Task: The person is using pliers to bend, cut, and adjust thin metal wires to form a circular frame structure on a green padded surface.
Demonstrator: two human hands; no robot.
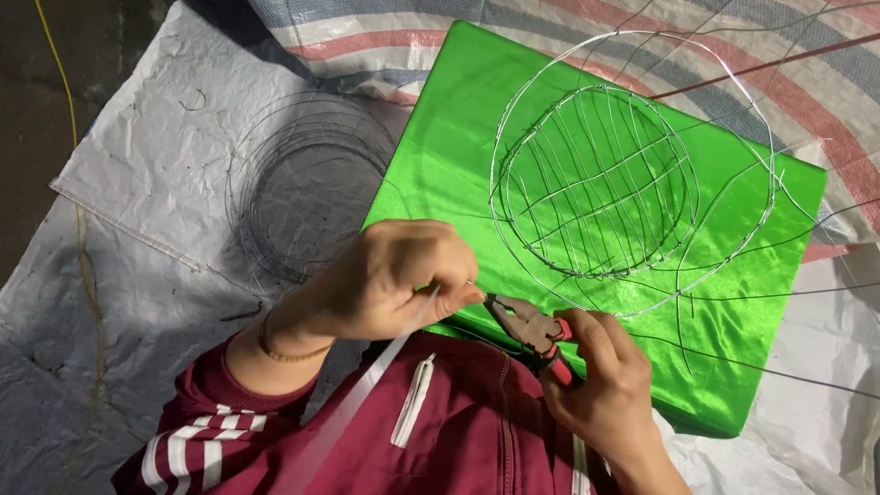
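Pliers (pixel 530 327) with red handles sit gripped in the right hand (pixel 610 390), their jaws pointing toward the left hand (pixel 399 275) just above the person's maroon jacket (pixel 440 431). The left hand is closed, fingertips pinching a thin wire end beside the plier tips. Beyond them a round wire basket frame (pixel 632 174) lies on a shiny green cloth-covered board (pixel 440 156). A coil of wire (pixel 307 188) rests on the white plastic sheet (pixel 156 174) to the left.
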